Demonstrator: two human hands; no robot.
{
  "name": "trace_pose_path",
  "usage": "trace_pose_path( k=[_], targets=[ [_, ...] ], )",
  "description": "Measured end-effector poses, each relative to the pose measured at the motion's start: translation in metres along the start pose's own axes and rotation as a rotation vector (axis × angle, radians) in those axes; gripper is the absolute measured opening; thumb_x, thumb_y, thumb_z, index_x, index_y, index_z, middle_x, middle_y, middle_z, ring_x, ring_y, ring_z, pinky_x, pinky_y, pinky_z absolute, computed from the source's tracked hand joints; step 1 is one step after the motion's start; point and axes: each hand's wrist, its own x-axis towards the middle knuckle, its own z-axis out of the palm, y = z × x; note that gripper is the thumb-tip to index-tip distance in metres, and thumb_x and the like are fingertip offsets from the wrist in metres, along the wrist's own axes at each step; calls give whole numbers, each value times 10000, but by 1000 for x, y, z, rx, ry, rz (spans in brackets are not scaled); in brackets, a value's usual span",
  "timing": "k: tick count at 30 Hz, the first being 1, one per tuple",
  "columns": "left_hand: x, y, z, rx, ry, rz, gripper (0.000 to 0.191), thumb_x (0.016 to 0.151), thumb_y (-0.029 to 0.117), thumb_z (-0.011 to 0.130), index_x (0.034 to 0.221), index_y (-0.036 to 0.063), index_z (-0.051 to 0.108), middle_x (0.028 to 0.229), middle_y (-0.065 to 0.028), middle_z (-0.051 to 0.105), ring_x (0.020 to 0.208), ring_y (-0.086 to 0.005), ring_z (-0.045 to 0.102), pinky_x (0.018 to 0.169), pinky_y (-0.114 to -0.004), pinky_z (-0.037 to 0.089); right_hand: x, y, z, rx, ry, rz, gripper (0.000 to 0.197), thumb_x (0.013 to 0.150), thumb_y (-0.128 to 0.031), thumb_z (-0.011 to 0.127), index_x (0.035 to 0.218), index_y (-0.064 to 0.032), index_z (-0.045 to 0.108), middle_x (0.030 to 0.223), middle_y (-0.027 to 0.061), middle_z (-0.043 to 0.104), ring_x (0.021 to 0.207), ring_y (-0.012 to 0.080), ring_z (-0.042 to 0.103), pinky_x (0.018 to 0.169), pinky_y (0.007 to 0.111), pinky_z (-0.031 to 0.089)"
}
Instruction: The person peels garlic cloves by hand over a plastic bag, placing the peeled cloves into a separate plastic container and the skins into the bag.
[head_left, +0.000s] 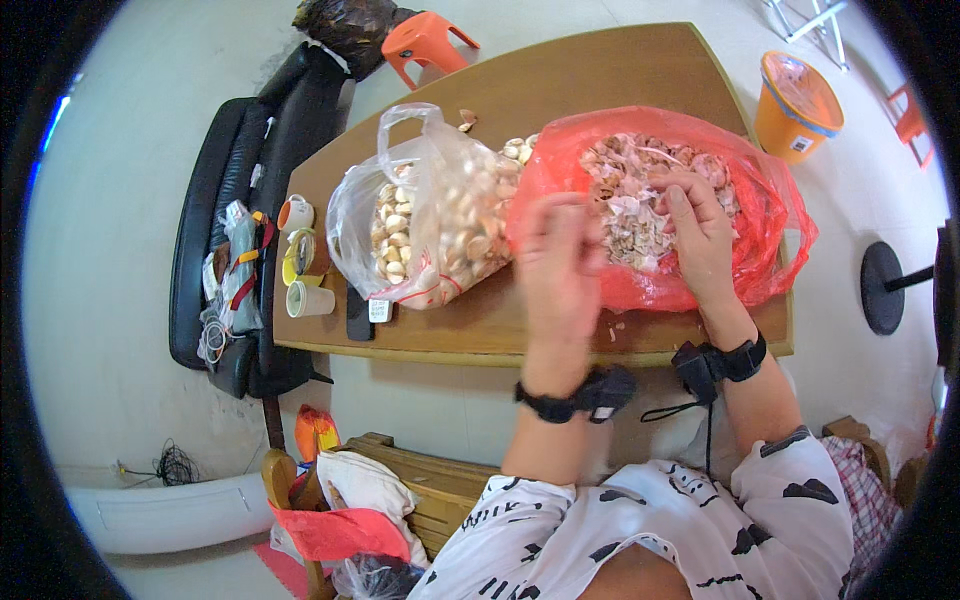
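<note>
A red plastic bag (555, 161) lies spread on the wooden table, full of garlic skins (637, 232) and some garlic. Over its left edge is my left hand (559, 255), blurred; whether its fingers hold anything cannot be told. Above the skins is my right hand (694, 225), thumb and fingers bent close together, and no object shows clearly between them. To the left stands a clear plastic bag (409, 161) with many garlic cloves (394, 225) inside. More pale cloves (517, 150) lie between the two bags, and a brownish piece (467, 120) lies behind them.
On the wooden table (615, 67), at the left, are an orange-and-white mug (296, 214), a roll of tape (301, 251), a paper cup (310, 299) and a dark phone (360, 315). An orange bin (787, 124) stands beyond the right side, an orange stool (427, 45) behind.
</note>
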Motion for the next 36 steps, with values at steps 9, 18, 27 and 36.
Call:
trace_pose_path(
  k=[9, 18, 27, 36],
  targets=[
    [92, 103, -143, 270, 140, 34, 255, 866, 198, 508, 1084, 68, 494, 904, -57, 534, 753, -177, 479, 790, -341, 400, 25, 18, -33, -215, 50, -110, 178, 886, -159, 506, 925, -9, 592, 816, 30, 598, 778, 99, 554, 666, 211, 449],
    [35, 34, -3, 250, -91, 212, 357, 928, 278, 405, 1173, 23, 458, 1164, -107, 506, 1085, -225, 481, 913, -354, 385, 34, 11, -73, -141, -20, 121, 162, 845, -139, 548, 955, -23, 571, 833, 37, 599, 748, 114, 568, 640, 239, 465],
    [22, -78, 9, 146, -126, -330, 335, 937, 267, 430, 1166, 23, 453, 1138, -102, 515, 1047, -202, 514, 883, -307, 408, 14, 11, -49, -852, -229, -22, 309, 750, -51, 566, 1057, -64, 532, 1008, 150, 505, 931, 339, 523, 769, 398, 450],
    [20, -80, 7, 260, -123, -334, 331, 933, 239, 426, 1180, 18, 438, 1162, -97, 500, 1081, -232, 497, 915, -337, 400, 32, 15, -60, -1216, 37, -272, 272, 704, -67, 615, 974, -90, 583, 950, 107, 495, 924, 294, 495, 782, 393, 424]
  ],
)
